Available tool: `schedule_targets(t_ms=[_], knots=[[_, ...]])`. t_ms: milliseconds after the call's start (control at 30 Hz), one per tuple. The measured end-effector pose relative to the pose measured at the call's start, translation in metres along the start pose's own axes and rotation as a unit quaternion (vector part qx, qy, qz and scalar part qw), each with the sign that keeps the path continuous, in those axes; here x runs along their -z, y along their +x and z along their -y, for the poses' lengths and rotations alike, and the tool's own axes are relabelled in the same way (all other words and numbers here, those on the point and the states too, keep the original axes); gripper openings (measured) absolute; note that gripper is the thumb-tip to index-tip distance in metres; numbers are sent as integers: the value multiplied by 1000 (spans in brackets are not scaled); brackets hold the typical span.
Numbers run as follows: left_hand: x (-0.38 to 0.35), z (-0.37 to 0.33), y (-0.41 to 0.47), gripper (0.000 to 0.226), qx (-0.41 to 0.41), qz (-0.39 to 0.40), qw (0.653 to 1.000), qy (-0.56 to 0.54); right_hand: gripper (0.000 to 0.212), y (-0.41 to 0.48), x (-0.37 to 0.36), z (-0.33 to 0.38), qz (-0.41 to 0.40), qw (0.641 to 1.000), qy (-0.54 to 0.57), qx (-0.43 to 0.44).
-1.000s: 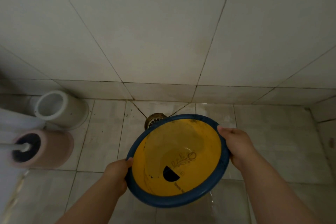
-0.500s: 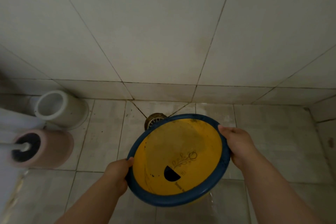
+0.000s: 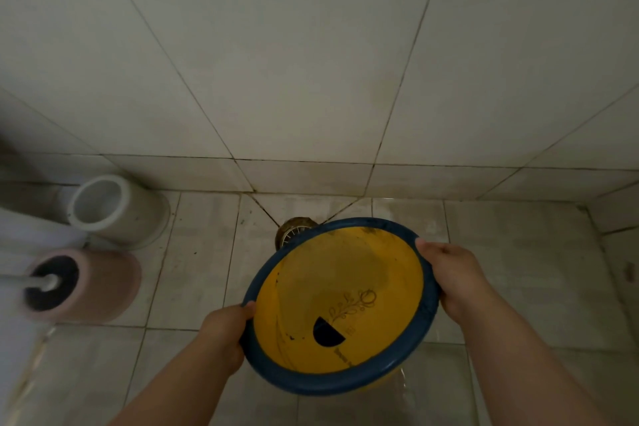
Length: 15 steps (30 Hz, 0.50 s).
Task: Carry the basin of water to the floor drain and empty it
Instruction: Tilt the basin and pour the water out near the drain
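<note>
Both hands, left hand (image 3: 224,332) and right hand (image 3: 453,277), grip the basin (image 3: 340,304) rim; judgement: tip the far edge steadily toward the floor drain (image 3: 294,231), centre frame.

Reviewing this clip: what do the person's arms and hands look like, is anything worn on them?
Both forearms are bare as far as the frame shows: no sleeves or gloves. The left hand and right hand show no rings, watch or bracelet on their visible parts. Only the right thumbnail shows, short and unpainted.
</note>
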State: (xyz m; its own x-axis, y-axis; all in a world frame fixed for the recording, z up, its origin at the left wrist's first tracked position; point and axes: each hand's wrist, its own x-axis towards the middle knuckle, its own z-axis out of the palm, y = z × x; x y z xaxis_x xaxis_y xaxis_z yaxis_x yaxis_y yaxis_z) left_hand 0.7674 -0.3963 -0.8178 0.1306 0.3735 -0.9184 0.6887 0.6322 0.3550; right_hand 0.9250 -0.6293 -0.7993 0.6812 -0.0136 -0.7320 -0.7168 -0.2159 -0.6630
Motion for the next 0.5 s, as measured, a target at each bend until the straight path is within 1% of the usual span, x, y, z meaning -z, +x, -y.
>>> schedule_targets(t_ms=[133, 500], knots=[[-1, 0, 0, 41, -2, -2, 1000, 0, 17, -3, 0, 2, -3, 1000, 8, 3], [0, -1, 2, 43, 3, -1, 1000, 5, 22, -9, 0, 6, -4, 1000, 15, 10]])
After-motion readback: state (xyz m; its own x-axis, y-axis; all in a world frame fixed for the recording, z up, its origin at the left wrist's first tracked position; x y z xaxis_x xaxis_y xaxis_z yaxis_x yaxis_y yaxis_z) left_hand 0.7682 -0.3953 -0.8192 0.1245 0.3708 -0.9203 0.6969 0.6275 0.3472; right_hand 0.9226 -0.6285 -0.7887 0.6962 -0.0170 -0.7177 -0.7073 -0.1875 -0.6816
